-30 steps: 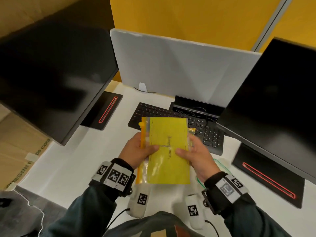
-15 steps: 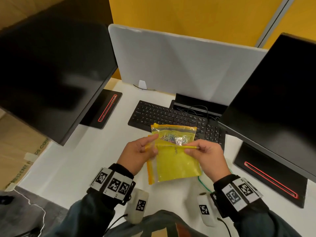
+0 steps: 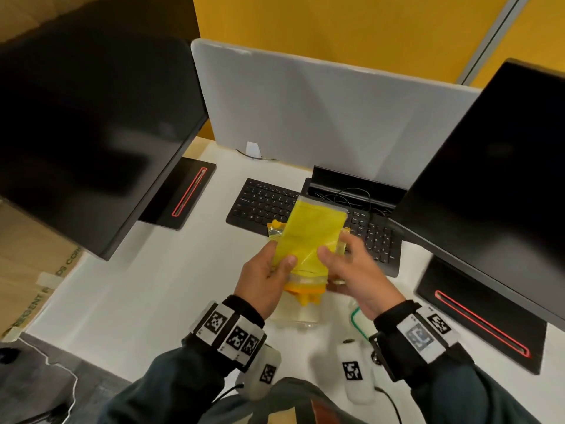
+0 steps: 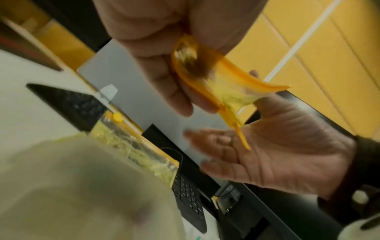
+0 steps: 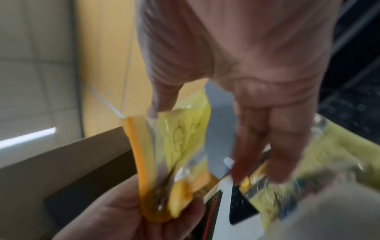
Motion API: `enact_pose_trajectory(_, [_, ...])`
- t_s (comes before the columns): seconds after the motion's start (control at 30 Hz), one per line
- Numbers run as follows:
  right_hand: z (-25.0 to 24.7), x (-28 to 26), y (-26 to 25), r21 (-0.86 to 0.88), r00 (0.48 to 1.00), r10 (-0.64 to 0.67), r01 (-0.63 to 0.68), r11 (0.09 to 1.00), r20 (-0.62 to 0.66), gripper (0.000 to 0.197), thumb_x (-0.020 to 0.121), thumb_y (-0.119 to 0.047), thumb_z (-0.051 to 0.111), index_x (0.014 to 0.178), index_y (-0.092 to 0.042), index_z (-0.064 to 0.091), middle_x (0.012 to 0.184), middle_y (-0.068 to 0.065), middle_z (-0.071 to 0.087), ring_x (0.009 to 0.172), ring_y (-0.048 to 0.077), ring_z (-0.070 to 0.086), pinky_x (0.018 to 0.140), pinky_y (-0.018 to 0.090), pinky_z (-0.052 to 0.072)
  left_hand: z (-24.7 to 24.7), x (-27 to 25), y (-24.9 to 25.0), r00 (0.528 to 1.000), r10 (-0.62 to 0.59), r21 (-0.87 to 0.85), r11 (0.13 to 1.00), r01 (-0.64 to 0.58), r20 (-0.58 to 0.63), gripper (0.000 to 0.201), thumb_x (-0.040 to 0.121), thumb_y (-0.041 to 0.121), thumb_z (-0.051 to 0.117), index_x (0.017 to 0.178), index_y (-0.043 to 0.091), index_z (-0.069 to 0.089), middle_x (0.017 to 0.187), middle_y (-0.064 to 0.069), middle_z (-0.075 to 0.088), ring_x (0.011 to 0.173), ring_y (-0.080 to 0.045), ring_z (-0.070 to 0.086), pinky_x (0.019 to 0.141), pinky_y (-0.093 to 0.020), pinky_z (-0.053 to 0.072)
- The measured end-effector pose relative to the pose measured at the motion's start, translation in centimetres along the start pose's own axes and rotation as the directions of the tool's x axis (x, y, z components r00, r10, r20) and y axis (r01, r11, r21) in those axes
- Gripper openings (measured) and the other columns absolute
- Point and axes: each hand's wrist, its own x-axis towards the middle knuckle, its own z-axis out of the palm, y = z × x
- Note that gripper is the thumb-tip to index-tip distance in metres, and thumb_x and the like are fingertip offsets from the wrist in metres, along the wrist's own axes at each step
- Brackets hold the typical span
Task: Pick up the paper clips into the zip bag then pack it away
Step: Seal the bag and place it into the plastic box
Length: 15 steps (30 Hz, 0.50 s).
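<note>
Fingers of the left hand (image 3: 266,276) curl round the orange zip end of the yellow zip bag (image 3: 312,237), held up over the counter (image 3: 146,289) toward its near edge. On the right hand (image 3: 357,270) they lie straight and loose, only the thumb touching the bag. Behind stands a keyboard (image 3: 263,206); the left monitor (image 3: 91,133) and right monitor (image 3: 504,179) crowd both sides. The wrist views show the zip strip curled over in the grip, hidden from the head view, and a second bag (image 4: 133,146) lower down.

A black keyboard (image 3: 263,206) lies on the white desk (image 3: 137,286) between a left monitor (image 3: 91,133) and right monitor (image 3: 504,179).
</note>
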Motion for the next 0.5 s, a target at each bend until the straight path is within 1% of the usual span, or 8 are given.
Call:
enact_pose_trajectory(0.07, [0.5, 0.1, 1.0, -0.001, 0.995, 0.022, -0.022, 1.0, 0.098, 0.037, 0.08, -0.027, 0.067, 0.114, -0.018, 0.056, 0.1, 0.007, 0.071, 0.081, 0.024, 0.07, 0.072, 0.043, 0.058, 0.5, -0.2, -0.3, 0.998, -0.039, -0.023, 0.999, 0.04, 0.057, 0.011, 0.082, 0.036, 0.052, 0.089, 0.031, 0.057, 0.087, 0.003, 0.067, 0.08, -0.01, 0.063, 0.071, -0.025, 0.052])
enact_pose_trajectory(0.13, [0.6, 0.4, 1.8, -0.085, 0.993, -0.032, 0.042, 0.995, 0.11, 0.015, 0.09, -0.011, 0.057, 0.104, -0.013, 0.06, 0.08, 0.003, 0.07, 0.058, 0.012, 0.066, 0.051, 0.028, 0.052, 0.3, -0.2, -0.4, 0.995, -0.075, -0.015, 0.997, 0.076, 0.058, 0.018, 0.082, 0.04, 0.049, 0.086, 0.026, 0.06, 0.084, -0.006, 0.066, 0.078, -0.017, 0.061, 0.072, -0.035, 0.051])
enact_pose_trajectory(0.2, [0.6, 0.6, 2.3, -0.13, 0.982, -0.046, 0.07, 0.989, 0.185, 0.017, 0.093, -0.005, 0.051, 0.106, -0.012, 0.058, 0.071, -0.002, 0.066, 0.049, 0.007, 0.061, 0.041, 0.021, 0.045, -0.3, 0.2, -0.4, 0.989, -0.136, -0.076, 0.987, 0.14, 0.051, 0.013, 0.09, 0.028, 0.049, 0.088, 0.019, 0.058, 0.076, -0.008, 0.063, 0.07, -0.018, 0.058, 0.066, -0.035, 0.048])
enact_pose_trajectory(0.23, [0.5, 0.6, 2.5, -0.115, 0.976, -0.049, 0.075, 0.99, 0.214, 0.02, 0.093, -0.003, 0.05, 0.109, -0.013, 0.056, 0.074, -0.002, 0.066, 0.053, 0.008, 0.063, 0.041, 0.021, 0.045, -0.6, 0.4, -0.5, 0.981, -0.178, -0.13, 0.974, 0.187, 0.08, 0.009, 0.091, 0.018, 0.047, 0.094, 0.019, 0.056, 0.076, -0.007, 0.063, 0.069, -0.018, 0.059, 0.064, -0.033, 0.05])
enact_pose_trajectory(0.3, [0.2, 0.9, 3.0, 0.007, 0.977, -0.095, 0.096, 0.995, 0.189, 0.029, 0.091, 0.002, 0.048, 0.11, -0.017, 0.058, 0.087, -0.002, 0.069, 0.073, 0.016, 0.067, 0.052, 0.024, 0.053, -1.2, 0.5, -0.5, 0.945, -0.25, -0.22, 0.93, 0.295, 0.21, 0.021, 0.09, 0.005, 0.047, 0.107, 0.017, 0.051, 0.078, -0.005, 0.065, 0.069, -0.017, 0.063, 0.06, -0.028, 0.056])
enact_pose_trajectory(0.33, [0.1, 1.0, 3.2, 0.079, 0.983, -0.127, 0.117, 0.99, 0.131, 0.033, 0.09, 0.006, 0.047, 0.103, -0.02, 0.062, 0.088, -0.002, 0.07, 0.078, 0.019, 0.066, 0.057, 0.027, 0.054, -1.4, 0.4, -0.5, 0.921, -0.272, -0.247, 0.906, 0.342, 0.277, 0.023, 0.088, 0.001, 0.047, 0.106, 0.016, 0.051, 0.078, -0.003, 0.066, 0.068, -0.016, 0.065, 0.06, -0.028, 0.057])
enact_pose_trajectory(0.4, [-0.2, 1.5, 3.7, 0.104, 0.985, -0.169, 0.167, 0.981, 0.019, 0.043, 0.086, 0.011, 0.045, 0.072, -0.024, 0.067, 0.076, 0.001, 0.063, 0.071, 0.024, 0.058, 0.055, 0.027, 0.046, -1.4, 0.0, -0.5, 0.884, -0.308, -0.247, 0.88, 0.405, 0.353, 0.02, 0.086, -0.003, 0.048, 0.089, 0.015, 0.057, 0.072, -0.002, 0.064, 0.061, -0.013, 0.064, 0.06, -0.03, 0.058])
enact_pose_trajectory(0.5, [0.2, 1.7, 4.5, 0.011, 0.976, -0.216, 0.216, 0.976, 0.012, 0.053, 0.081, 0.019, 0.045, 0.05, -0.02, 0.065, 0.059, 0.003, 0.056, 0.055, 0.02, 0.052, 0.044, 0.02, 0.038, -1.4, -0.2, -0.6, 0.849, -0.416, -0.276, 0.817, 0.506, 0.326, 0.027, 0.086, -0.004, 0.043, 0.069, 0.012, 0.056, 0.071, -0.008, 0.056, 0.052, -0.015, 0.062, 0.054, -0.029, 0.058])
